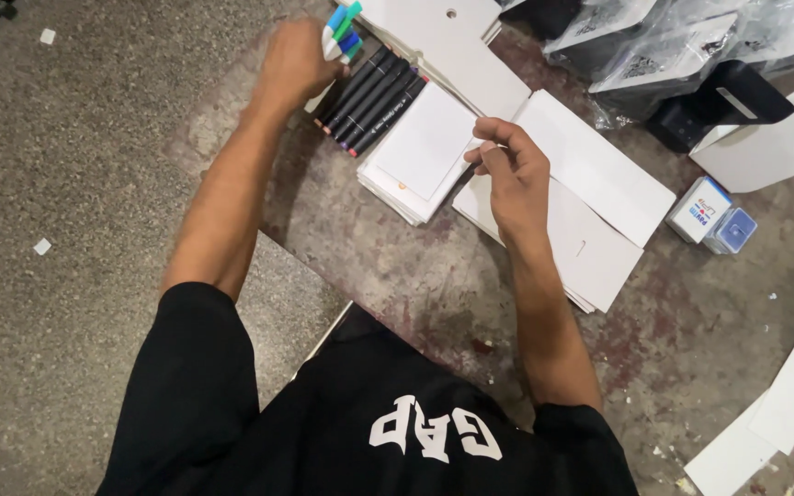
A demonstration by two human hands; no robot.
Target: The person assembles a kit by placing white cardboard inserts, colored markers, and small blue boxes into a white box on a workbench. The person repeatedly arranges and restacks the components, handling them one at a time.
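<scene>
Several markers (342, 32) clutched in left hand (294, 62).

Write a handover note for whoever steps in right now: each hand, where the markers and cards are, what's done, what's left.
Left hand: closed around a bunch of markers with blue and green caps, held above the work surface.
Right hand: fingertips pinching the edge of a white card on the right-hand stack.
Black markers: lying in a row side by side, next to a smaller stack of white cards.
Done: one row of markers laid out.
Left: the markers in the left hand are not yet set down.
</scene>
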